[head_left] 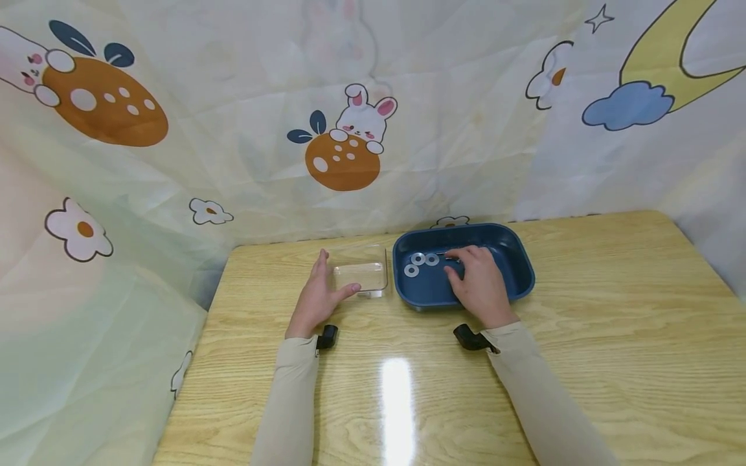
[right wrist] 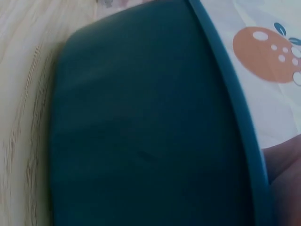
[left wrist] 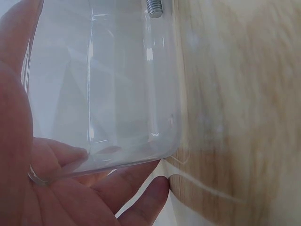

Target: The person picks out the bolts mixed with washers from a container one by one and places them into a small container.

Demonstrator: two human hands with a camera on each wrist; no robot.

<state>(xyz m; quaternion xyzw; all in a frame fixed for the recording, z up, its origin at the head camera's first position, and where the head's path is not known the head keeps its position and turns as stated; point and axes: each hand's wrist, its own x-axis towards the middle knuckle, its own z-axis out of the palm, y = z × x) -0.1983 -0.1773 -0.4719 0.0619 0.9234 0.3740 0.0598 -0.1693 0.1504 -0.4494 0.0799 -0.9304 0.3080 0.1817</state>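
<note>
My left hand point(head_left: 317, 294) grips the left end of a clear rectangular container point(head_left: 386, 275), thumb at the near edge and fingers along the side. Inside it, the threaded end of a bolt point(left wrist: 154, 8) shows low down in the left wrist view. My right hand point(head_left: 480, 285) reaches over the near rim into a dark blue tray point(head_left: 428, 294), thumb and forefinger spread apart. A small metal piece point(head_left: 443, 252) lies at its fingertips, partly covered by them. Left of those fingers, several flat metal washers point(head_left: 411, 270) lie on the tray floor.
Both containers stand side by side near the back edge of a wooden table point(head_left: 350, 388). A printed cloth point(head_left: 250, 162) hangs right behind and to the left. The tray's outer wall point(right wrist: 141, 117) fills most of the right wrist view.
</note>
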